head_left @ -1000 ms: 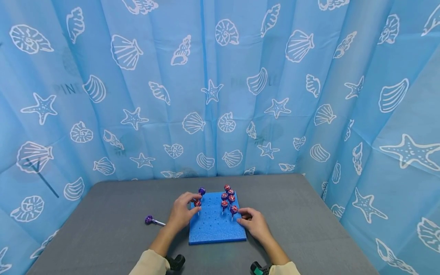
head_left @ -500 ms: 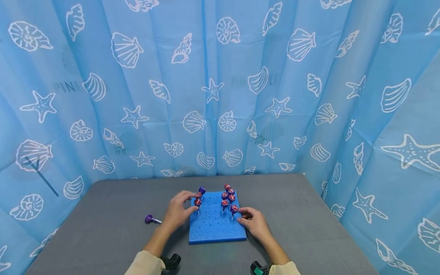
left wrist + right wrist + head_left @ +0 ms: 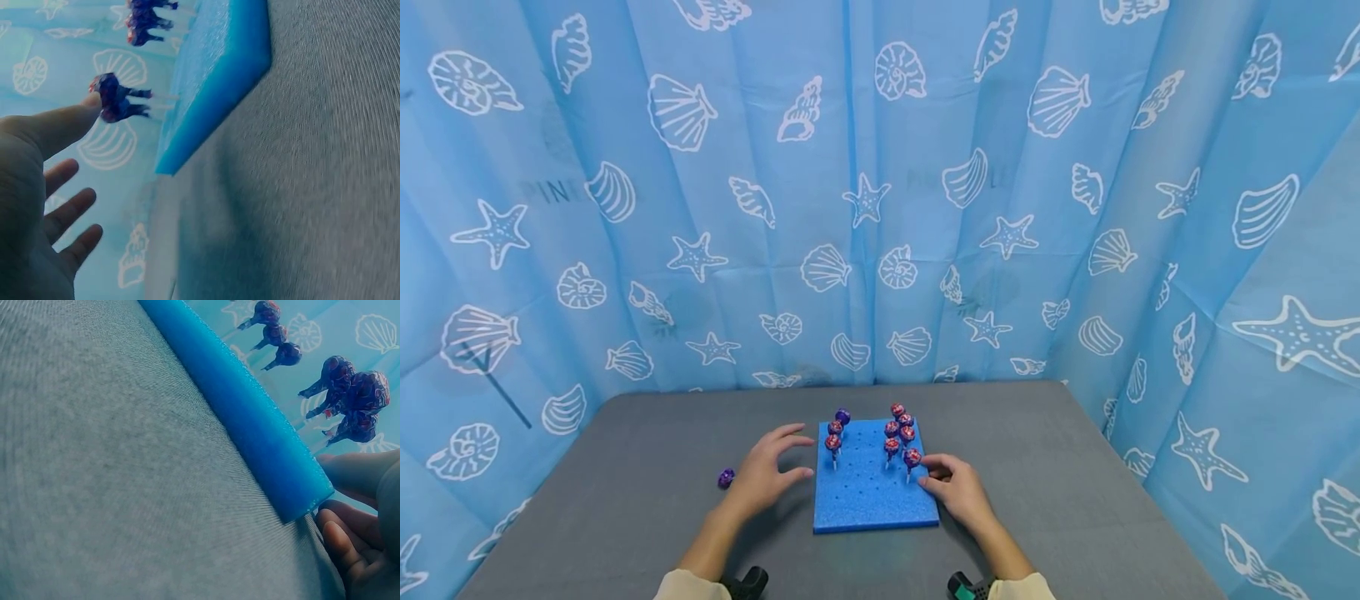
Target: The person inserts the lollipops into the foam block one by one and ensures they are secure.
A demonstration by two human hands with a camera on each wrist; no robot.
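A blue foam board with rows of small holes lies on the table. Lollipops stand upright in it: a purple-wrapped lollipop and two red-and-purple lollipops along the left edge, and several red-and-purple lollipops on the right. My left hand is just left of the board, fingers spread and holding nothing. At the board's right edge my right hand holds on, with the thumb and curled fingers against its rim in the right wrist view. A loose purple lollipop lies left of my left hand, its stick hidden.
The grey table extends around the board on all sides. A blue curtain printed with shells and starfish hangs behind the table and along the right.
My left hand has drawn back leftward from the lollipops at the board's left edge, and now covers the loose lollipop's stick. My right hand has stayed at the board's right edge.
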